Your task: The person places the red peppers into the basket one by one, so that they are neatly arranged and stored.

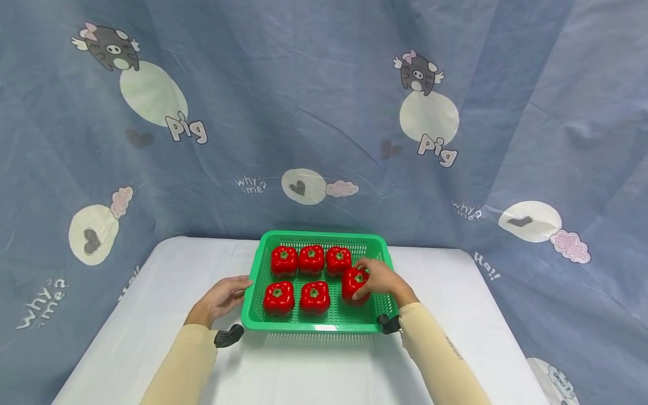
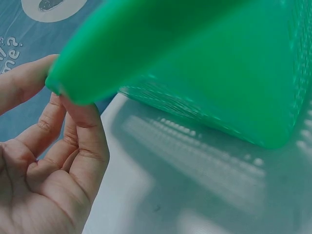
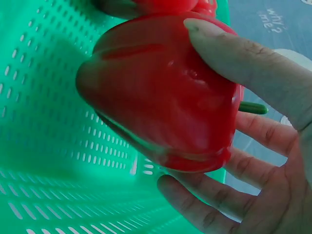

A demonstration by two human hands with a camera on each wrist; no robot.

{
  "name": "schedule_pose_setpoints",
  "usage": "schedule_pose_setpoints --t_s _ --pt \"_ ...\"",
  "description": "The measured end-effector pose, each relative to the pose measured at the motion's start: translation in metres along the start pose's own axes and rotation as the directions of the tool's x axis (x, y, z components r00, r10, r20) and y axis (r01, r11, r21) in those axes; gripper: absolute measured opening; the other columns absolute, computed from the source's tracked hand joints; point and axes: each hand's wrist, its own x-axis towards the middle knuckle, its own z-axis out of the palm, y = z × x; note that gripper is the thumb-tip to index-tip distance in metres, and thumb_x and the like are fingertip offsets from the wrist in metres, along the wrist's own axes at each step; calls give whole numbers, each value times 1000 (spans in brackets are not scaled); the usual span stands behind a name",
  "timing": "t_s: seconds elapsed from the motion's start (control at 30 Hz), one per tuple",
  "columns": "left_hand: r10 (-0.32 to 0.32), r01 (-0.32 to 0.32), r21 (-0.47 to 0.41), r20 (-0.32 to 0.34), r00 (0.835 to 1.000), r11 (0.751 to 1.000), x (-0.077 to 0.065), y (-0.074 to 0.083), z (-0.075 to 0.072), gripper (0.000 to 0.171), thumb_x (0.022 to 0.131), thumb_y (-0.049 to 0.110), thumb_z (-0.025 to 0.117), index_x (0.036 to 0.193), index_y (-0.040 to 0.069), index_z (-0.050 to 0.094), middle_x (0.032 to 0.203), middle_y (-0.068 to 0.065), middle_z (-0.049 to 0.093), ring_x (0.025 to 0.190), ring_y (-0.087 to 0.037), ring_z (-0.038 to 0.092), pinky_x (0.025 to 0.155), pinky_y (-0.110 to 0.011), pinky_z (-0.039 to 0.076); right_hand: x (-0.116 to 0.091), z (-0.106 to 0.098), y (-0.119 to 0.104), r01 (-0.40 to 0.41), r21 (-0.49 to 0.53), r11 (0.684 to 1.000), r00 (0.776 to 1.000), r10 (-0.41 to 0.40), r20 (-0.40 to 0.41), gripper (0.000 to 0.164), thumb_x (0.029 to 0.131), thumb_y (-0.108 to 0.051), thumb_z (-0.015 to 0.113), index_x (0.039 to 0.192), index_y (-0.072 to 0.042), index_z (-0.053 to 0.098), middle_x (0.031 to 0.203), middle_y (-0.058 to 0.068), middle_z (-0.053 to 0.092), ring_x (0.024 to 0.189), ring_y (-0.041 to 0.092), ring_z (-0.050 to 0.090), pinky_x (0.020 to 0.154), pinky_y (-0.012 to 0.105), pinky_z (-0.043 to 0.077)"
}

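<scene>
My right hand (image 1: 381, 278) grips a red bell pepper (image 1: 350, 286) with a green stem, over the right part of a green plastic basket (image 1: 319, 327). In the right wrist view the thumb lies across one side of the pepper (image 3: 156, 92) and the fingers reach round the other. My left hand (image 1: 225, 297) pinches the basket's left rim; in the left wrist view the fingertips meet at the rim (image 2: 97, 73). Inside the basket sit more red bell peppers: a back row of three, including the back left pepper (image 1: 284, 261), and two in front, including the front middle pepper (image 1: 315, 297).
The basket stands on a white-covered table (image 1: 324, 371), near its back edge. A blue curtain (image 1: 324, 124) printed with pigs and lettering hangs behind and round the sides. Dark straps (image 1: 229, 336) show at both wrists.
</scene>
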Motion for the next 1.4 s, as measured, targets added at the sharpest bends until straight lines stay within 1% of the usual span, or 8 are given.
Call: schedule_pose_setpoints --t_s 0.2,0.33,0.53,0.67,0.83,1.03,1.27,1.4 --pt "1 -1 3 6 1000 1000 -1 0 0 55 98 12 55 141 -14 33 111 -4 63 96 -10 65 92 -30 52 4 5 2 -16 -19 1000 999 16 32 61 63 -6 88 117 -5 60 112 10 61 101 25 57 84 40 55" --pt "1 -1 -10 7 1000 1000 0 1 0 54 98 10 54 141 -14 32 107 -3 63 94 -10 65 91 -29 53 6 7 3 -16 -37 999 999 18 51 59 63 -2 86 116 -5 60 109 10 62 99 24 57 84 39 55" --pt "-5 5 -3 0 1000 1000 2 0 1 55 98 12 54 142 -13 32 110 -3 62 96 -10 64 91 -29 53 8 8 2 -36 -62 997 996 41 81 61 62 2 85 117 -7 59 105 8 61 97 24 56 83 40 55" --pt "-8 8 -2 -7 1000 1000 2 -1 1 55 98 12 55 142 -13 33 111 -4 62 96 -10 64 91 -29 53 9 11 0 -43 -96 994 994 51 93 64 61 0 87 119 -7 59 105 7 61 98 24 55 85 40 54" --pt "-5 5 -20 8 1000 1000 1 -1 -1 57 98 12 56 142 -13 31 108 -3 63 95 -10 64 91 -29 53 11 15 -6 -53 -148 988 992 69 102 67 61 -5 89 120 -6 59 108 7 61 101 24 55 91 42 51" --pt "5 -5 -16 7 1000 1000 -1 0 0 56 98 12 56 142 -14 32 108 -2 64 95 -10 65 91 -29 53 13 17 -8 -86 -144 986 988 103 115 68 59 -3 90 120 -4 58 110 9 60 103 25 55 89 43 52" --pt "8 -8 -10 5 1000 1000 -3 0 2 57 97 12 56 142 -14 32 108 -2 65 95 -10 65 90 -29 53 14 19 -7 -129 -151 980 979 151 139 65 60 1 88 118 -8 60 106 6 60 98 23 55 87 42 53" --pt "6 -6 -16 -8 1000 1000 -2 0 1 58 96 13 58 141 -14 33 107 -2 65 94 -11 65 89 -29 53 15 19 -7 -137 -137 981 977 157 146 64 61 2 87 118 -9 59 106 6 61 98 23 55 87 43 53"
